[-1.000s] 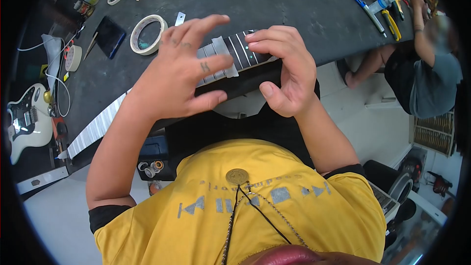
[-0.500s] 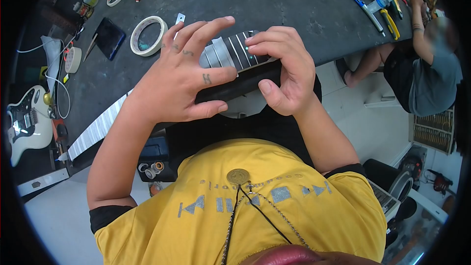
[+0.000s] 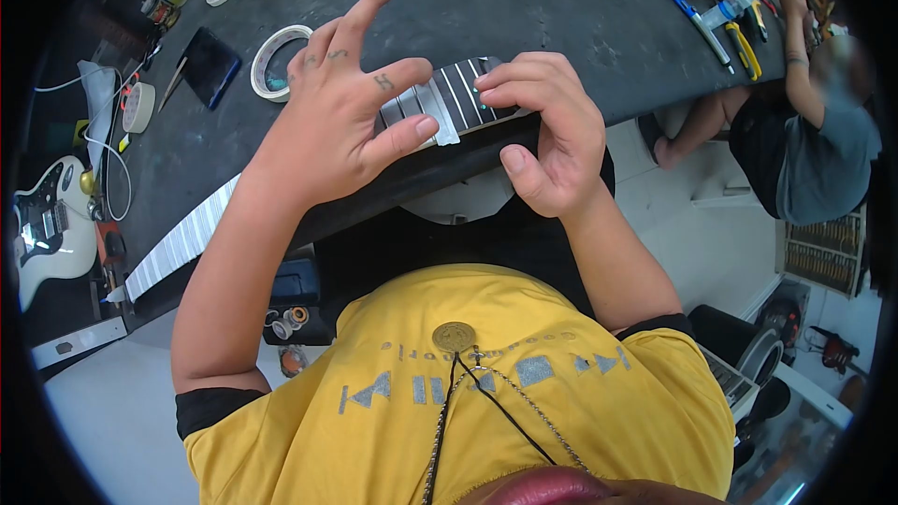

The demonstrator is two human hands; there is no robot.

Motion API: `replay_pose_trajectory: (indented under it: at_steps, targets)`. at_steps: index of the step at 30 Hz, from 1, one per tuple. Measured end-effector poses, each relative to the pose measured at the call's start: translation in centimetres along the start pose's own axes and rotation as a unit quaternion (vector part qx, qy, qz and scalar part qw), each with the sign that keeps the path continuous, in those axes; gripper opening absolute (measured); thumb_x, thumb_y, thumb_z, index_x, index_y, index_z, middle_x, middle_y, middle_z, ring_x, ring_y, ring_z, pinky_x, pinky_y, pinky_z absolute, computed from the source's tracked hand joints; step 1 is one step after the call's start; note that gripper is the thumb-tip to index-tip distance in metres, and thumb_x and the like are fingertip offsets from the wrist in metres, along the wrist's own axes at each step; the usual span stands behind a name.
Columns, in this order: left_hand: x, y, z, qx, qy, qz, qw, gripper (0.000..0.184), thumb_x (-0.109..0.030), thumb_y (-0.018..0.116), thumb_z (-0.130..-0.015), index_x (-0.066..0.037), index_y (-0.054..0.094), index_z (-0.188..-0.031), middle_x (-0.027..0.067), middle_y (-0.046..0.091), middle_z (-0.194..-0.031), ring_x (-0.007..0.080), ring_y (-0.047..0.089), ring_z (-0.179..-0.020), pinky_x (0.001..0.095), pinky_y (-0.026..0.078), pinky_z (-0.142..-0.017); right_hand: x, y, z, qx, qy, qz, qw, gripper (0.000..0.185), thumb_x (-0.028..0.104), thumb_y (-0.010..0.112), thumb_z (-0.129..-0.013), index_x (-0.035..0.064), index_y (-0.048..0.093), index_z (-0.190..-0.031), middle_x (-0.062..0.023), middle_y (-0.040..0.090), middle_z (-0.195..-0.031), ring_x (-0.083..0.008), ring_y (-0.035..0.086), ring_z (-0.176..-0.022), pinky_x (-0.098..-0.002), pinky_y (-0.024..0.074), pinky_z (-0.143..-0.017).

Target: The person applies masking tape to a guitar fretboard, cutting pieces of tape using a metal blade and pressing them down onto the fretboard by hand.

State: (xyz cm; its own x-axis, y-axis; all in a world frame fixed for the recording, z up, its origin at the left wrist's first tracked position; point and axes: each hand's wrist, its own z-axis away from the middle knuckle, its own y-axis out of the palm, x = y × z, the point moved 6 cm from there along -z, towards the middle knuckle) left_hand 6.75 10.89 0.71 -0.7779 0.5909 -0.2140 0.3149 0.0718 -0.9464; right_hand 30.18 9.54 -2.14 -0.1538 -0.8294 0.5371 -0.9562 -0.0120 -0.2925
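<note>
Compared with half a second ago, the left hand [image 3: 323,122] is sitting a bit higher in the frame: its thumb is now lying over the near edge of the neck instead of hanging below it, index and middle fingers are angling further up, and the tape strip [image 3: 444,120] is showing more of its length, its end overhanging the edge. The small metal plate that was showing beside the masking tape roll [image 3: 271,61] is now hiding behind the hand. The right hand [image 3: 561,136] is holding nearly the same pose. The guitar neck [image 3: 465,98] is running from upper centre to lower left, in the same place as before, its lower-left stretch showing silver-white stripes. Left hand is staying spread, gripping nothing visible; right hand is curving loosely, thumb free, fingertips resting on or just over the dark end; can't tell if they're pressing. Writing: the yellow shirt [image 3: 449,430] is carrying grey player symbols (skip arrows, pause bars, square), plus small inverted lettering partly hiding behind the pendant [image 3: 454,337]; it's reading roughly "Good…", rest unclear. Left index is bearing an H-like ink mark.
</note>
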Motion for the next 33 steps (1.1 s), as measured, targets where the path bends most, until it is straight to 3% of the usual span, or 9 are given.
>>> replay_pose_trajectory:
  at_steps: [6, 9, 10, 12, 14, 18, 26, 32, 33]
  targets:
    - [0.1, -0.2, 0.0, 0.002, -0.029, 0.000, 1.000, 0.044, -0.052, 0.069, -0.105, -0.020, 0.080, -0.132, 0.0227, 0.035, -0.184, 0.0483, 0.041, -0.161, 0.0634, 0.032, -0.130, -0.1, 0.0, 0.0, -0.001, 0.002, 0.001, 1.000, 0.038, 0.029, 0.078, -0.085, 0.0016, 0.080, -0.112, -0.0157, 0.081, -0.117, -0.0375, 0.072, -0.106, -0.0457, 0.0581, -0.098]
    - [3.3, -1.6, -0.7, -0.049, -0.072, 0.131, 0.988, 0.037, -0.038, 0.071, -0.106, -0.015, 0.079, -0.133, 0.0218, 0.058, -0.167, 0.0373, 0.059, -0.147, 0.0502, 0.045, -0.121, 0.0, 0.1, 0.1, -0.003, 0.008, 0.001, 1.000, 0.037, 0.027, 0.078, -0.084, 0.0016, 0.079, -0.111, -0.0151, 0.080, -0.116, -0.0378, 0.071, -0.107, -0.0457, 0.0583, -0.097]
    - [7.2, -1.3, -0.6, -0.029, -0.241, 0.326, 0.914, 0.031, -0.024, 0.073, -0.105, -0.009, 0.078, -0.132, 0.0154, 0.075, -0.142, 0.0288, 0.071, -0.122, 0.0392, 0.053, -0.107, 0.1, 0.1, 0.1, -0.004, 0.008, 0.003, 1.000, 0.037, 0.026, 0.078, -0.083, 0.0016, 0.079, -0.110, -0.0149, 0.080, -0.116, -0.0379, 0.071, -0.107, -0.0457, 0.0584, -0.097]
    - [9.4, -2.7, -0.2, -0.061, -0.296, 0.305, 0.903, 0.025, -0.018, 0.074, -0.104, -0.004, 0.080, -0.124, 0.0108, 0.078, -0.123, 0.0260, 0.073, -0.104, 0.0374, 0.056, -0.097, 0.2, 0.0, 0.1, -0.006, 0.011, 0.010, 1.000, 0.036, 0.025, 0.078, -0.082, 0.0017, 0.078, -0.109, -0.0145, 0.080, -0.115, -0.0381, 0.070, -0.107, -0.0456, 0.0586, -0.097]
    - [7.6, -2.9, -0.1, 0.013, -0.213, 0.070, 0.974, 0.021, -0.017, 0.075, -0.104, -0.002, 0.084, -0.115, 0.0122, 0.076, -0.119, 0.0294, 0.072, -0.108, 0.0410, 0.056, -0.097, 0.3, 0.0, 0.1, -0.008, 0.013, 0.010, 1.000, 0.035, 0.024, 0.077, -0.081, 0.0017, 0.078, -0.109, -0.0144, 0.080, -0.114, -0.0384, 0.070, -0.106, -0.0453, 0.0588, -0.097]
    - [6.8, -2.8, 0.0, 0.032, -0.275, -0.148, 0.949, 0.023, -0.023, 0.080, -0.103, -0.004, 0.088, -0.112, 0.0171, 0.076, -0.125, 0.0372, 0.073, -0.122, 0.0486, 0.058, -0.102, 0.3, 0.2, 0.1, -0.004, 0.012, 0.006, 1.000, 0.036, 0.023, 0.077, -0.080, 0.0016, 0.078, -0.108, -0.0149, 0.080, -0.113, -0.0383, 0.070, -0.106, -0.0460, 0.0591, -0.097]
    - [3.1, -0.1, -3.5, 0.064, -0.329, -0.230, 0.914, 0.026, -0.014, 0.078, -0.096, -0.001, 0.087, -0.116, 0.0229, 0.070, -0.141, 0.0430, 0.065, -0.139, 0.0741, 0.054, -0.103, 0.6, 0.4, 0.0, -0.015, 0.012, 0.014, 1.000, 0.033, 0.021, 0.077, -0.082, 0.0014, 0.077, -0.108, -0.0151, 0.080, -0.113, -0.0377, 0.070, -0.105, -0.0458, 0.0581, -0.096]
    - [5.0, -0.5, -3.2, 0.064, -0.339, -0.142, 0.928, 0.023, -0.018, 0.080, -0.099, -0.003, 0.085, -0.115, 0.0228, 0.074, -0.134, 0.0427, 0.071, -0.129, 0.0586, 0.057, -0.109, 0.4, 0.0, -0.2, -0.030, 0.014, 0.002, 0.999, 0.031, 0.023, 0.076, -0.087, 0.0012, 0.077, -0.109, -0.0147, 0.080, -0.114, -0.0369, 0.070, -0.105, -0.0451, 0.0572, -0.096]
    - [4.2, -1.3, -2.6, -0.016, -0.280, -0.114, 0.953, 0.026, -0.021, 0.081, -0.103, -0.004, 0.080, -0.122, 0.0163, 0.077, -0.120, 0.0308, 0.074, -0.114, 0.0462, 0.059, -0.097, 0.3, -0.2, -0.3, -0.030, 0.015, -0.002, 0.999, 0.031, 0.023, 0.076, -0.088, 0.0012, 0.077, -0.109, -0.0148, 0.080, -0.114, -0.0367, 0.070, -0.105, -0.0449, 0.0571, -0.096]
